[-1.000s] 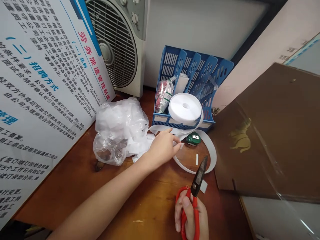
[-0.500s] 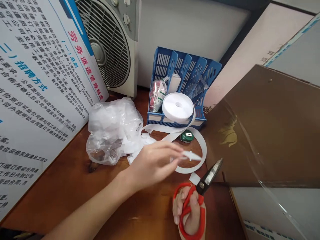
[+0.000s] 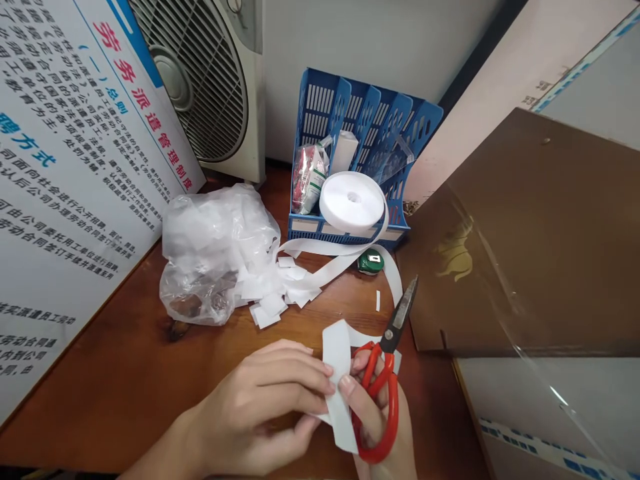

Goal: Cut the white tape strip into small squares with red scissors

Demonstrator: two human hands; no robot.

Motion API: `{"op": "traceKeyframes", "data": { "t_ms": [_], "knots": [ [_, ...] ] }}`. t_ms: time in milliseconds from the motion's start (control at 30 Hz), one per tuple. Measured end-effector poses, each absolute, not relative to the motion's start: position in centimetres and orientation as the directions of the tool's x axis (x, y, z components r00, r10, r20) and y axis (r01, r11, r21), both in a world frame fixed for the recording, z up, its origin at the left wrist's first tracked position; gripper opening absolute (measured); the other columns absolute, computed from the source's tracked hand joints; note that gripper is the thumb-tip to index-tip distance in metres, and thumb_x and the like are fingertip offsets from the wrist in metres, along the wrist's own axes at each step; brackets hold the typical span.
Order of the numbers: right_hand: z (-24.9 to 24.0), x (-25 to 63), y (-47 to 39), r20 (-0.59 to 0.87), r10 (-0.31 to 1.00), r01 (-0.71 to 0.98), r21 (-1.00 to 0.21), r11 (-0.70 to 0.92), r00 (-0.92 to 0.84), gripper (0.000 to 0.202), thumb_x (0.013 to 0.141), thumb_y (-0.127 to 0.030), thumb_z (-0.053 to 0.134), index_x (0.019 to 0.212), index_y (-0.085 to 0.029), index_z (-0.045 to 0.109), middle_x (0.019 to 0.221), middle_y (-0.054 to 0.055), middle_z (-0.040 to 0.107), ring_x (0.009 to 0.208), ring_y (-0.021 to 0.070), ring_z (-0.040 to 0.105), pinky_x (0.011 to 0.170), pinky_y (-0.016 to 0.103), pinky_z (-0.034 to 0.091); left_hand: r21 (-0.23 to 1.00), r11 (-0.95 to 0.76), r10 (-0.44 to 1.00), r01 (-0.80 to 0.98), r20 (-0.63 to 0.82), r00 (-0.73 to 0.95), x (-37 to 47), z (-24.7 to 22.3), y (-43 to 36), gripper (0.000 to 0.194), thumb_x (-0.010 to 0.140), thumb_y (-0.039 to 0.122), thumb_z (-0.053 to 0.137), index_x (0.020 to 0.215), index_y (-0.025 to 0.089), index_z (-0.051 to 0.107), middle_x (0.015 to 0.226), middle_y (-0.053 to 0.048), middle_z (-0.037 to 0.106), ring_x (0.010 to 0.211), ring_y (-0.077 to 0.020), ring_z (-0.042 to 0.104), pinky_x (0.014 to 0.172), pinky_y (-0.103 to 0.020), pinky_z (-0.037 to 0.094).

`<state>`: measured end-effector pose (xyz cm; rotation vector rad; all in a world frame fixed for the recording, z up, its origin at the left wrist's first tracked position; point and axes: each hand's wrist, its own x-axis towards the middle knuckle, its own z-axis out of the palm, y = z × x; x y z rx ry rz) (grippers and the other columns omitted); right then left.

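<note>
My left hand [image 3: 273, 403] is closed on a white tape strip [image 3: 336, 347] above the near part of the table. Close beside it, my right hand [image 3: 373, 407] holds red-handled scissors [image 3: 387, 373], their dark blades together and pointing away to the upper right. The right thumb also presses against the strip. From the white tape roll [image 3: 353, 200] the band runs down in loops, passing behind the scissors. Several short cut pieces [image 3: 270, 303] lie heaped left of the loops, and a small sliver [image 3: 378, 301] lies alone on the wood.
A clear plastic bag [image 3: 220, 247] sits left of the cut pieces. Behind stand a blue file rack [image 3: 370, 120] and a box fan [image 3: 200, 80]. A green tape measure [image 3: 371, 261] lies before the rack. A printed board [image 3: 75, 167] leans left; a brown panel [image 3: 525, 253] rises right.
My left hand has moved down and nearer, meeting my right hand at the strip. The right hand with the scissors has shifted slightly up and left. The view has tilted a little.
</note>
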<state>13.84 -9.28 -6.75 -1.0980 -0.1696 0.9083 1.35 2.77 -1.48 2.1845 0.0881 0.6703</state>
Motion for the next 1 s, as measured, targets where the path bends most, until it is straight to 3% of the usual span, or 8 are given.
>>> {"op": "traceKeyframes", "data": {
  "t_ms": [133, 233, 300, 433, 567, 667, 833, 1000],
  "knots": [
    [-6.6, 14.5, -8.9, -0.272, 0.554, -0.439, -0.877, 0.193, 0.787, 0.036, 0.074, -0.029, 0.085, 0.096, -0.022, 0.057, 0.078, -0.005, 0.059, 0.05, 0.0057, 0.053, 0.048, 0.017, 0.045, 0.822, -0.569, 0.493, 0.034, 0.308, 0.813, 0.0, -1.7, 3.5, 0.025, 0.075, 0.005, 0.068, 0.089, 0.025, 0.075, 0.115, -0.008, 0.069, 0.107, -0.0254, 0.067, 0.097, -0.038, 0.054],
    [-6.7, 15.2, -8.5, -0.176, 0.463, -0.321, -0.912, 0.255, 0.869, 0.036, 0.074, -0.025, 0.086, 0.095, -0.022, 0.056, 0.075, -0.007, 0.058, 0.048, 0.0053, 0.053, 0.046, 0.017, 0.045, 0.933, -0.33, 0.631, 0.145, 0.104, 0.769, -1.1, -1.9, 3.7, 0.009, 0.083, 0.017, 0.066, 0.079, 0.023, 0.07, 0.107, -0.007, 0.066, 0.101, -0.0239, 0.065, 0.096, -0.038, 0.053],
    [-6.7, 15.2, -8.1, -0.136, 0.432, -0.271, -0.925, 0.266, 0.891, 0.037, 0.074, -0.022, 0.086, 0.093, -0.023, 0.054, 0.072, -0.008, 0.058, 0.048, 0.0058, 0.055, 0.047, 0.017, 0.046, 0.98, -0.164, 0.642, 0.114, 0.018, 0.767, -1.4, -2.2, 3.5, 0.01, 0.086, 0.026, 0.066, 0.076, 0.022, 0.068, 0.112, -0.008, 0.064, 0.107, -0.0259, 0.062, 0.097, -0.04, 0.052],
    [-7.2, 13.8, -7.1, -0.106, 0.461, -0.239, -0.941, 0.24, 0.881, 0.037, 0.075, -0.02, 0.085, 0.091, -0.023, 0.052, 0.064, -0.009, 0.059, 0.043, 0.0057, 0.053, 0.047, 0.017, 0.045, 0.993, -0.001, 0.665, 0.117, -0.087, 0.742, -0.7, -3.0, 2.8, 0.012, 0.088, 0.031, 0.069, 0.081, 0.022, 0.072, 0.141, -0.007, 0.051, 0.127, -0.0281, 0.053, 0.107, -0.041, 0.045],
    [-7.9, 12.3, -6.8, -0.172, 0.534, -0.323, -0.925, 0.202, 0.828, 0.038, 0.076, -0.024, 0.085, 0.092, -0.023, 0.051, 0.061, -0.009, 0.059, 0.042, 0.0058, 0.051, 0.045, 0.017, 0.044, 0.976, 0.073, 0.679, 0.203, -0.198, 0.707, 0.6, -3.4, 2.9, 0.012, 0.089, 0.032, 0.07, 0.083, 0.023, 0.074, 0.147, -0.006, 0.047, 0.129, -0.0261, 0.053, 0.104, -0.036, 0.048],
    [-8.2, 11.9, -7.1, -0.202, 0.556, -0.336, -0.93, 0.149, 0.806, 0.038, 0.077, -0.027, 0.085, 0.092, -0.022, 0.051, 0.06, -0.009, 0.059, 0.041, 0.0052, 0.049, 0.043, 0.016, 0.042, 0.968, 0.1, 0.665, 0.23, -0.237, 0.708, 0.9, -3.4, 3.3, 0.013, 0.088, 0.031, 0.07, 0.084, 0.021, 0.075, 0.139, -0.007, 0.054, 0.11, -0.0217, 0.064, 0.093, -0.031, 0.052],
    [-9.1, 11.8, -7.6, -0.198, 0.552, -0.295, -0.951, 0.091, 0.81, 0.039, 0.076, -0.03, 0.085, 0.093, -0.022, 0.051, 0.06, -0.008, 0.06, 0.041, 0.0067, 0.051, 0.041, 0.016, 0.045, 0.963, 0.081, 0.662, 0.255, -0.243, 0.709, 1.2, -3.6, 3.6, 0.014, 0.09, 0.033, 0.068, 0.09, 0.019, 0.072, 0.093, -0.005, 0.069, 0.083, -0.0176, 0.063, 0.073, -0.027, 0.05],
    [-9.4, 11.7, -7.6, -0.179, 0.543, -0.272, -0.958, 0.094, 0.82, 0.038, 0.078, -0.03, 0.084, 0.092, -0.022, 0.05, 0.059, -0.008, 0.061, 0.042, 0.0067, 0.053, 0.043, 0.016, 0.046, 0.953, 0.225, 0.684, 0.203, -0.303, 0.664, 1.0, -4.1, 3.5, 0.031, 0.084, 0.029, 0.075, 0.111, 0.022, 0.063, 0.094, -0.002, 0.066, 0.079, -0.014, 0.061, 0.074, -0.025, 0.05]
  ]
}}
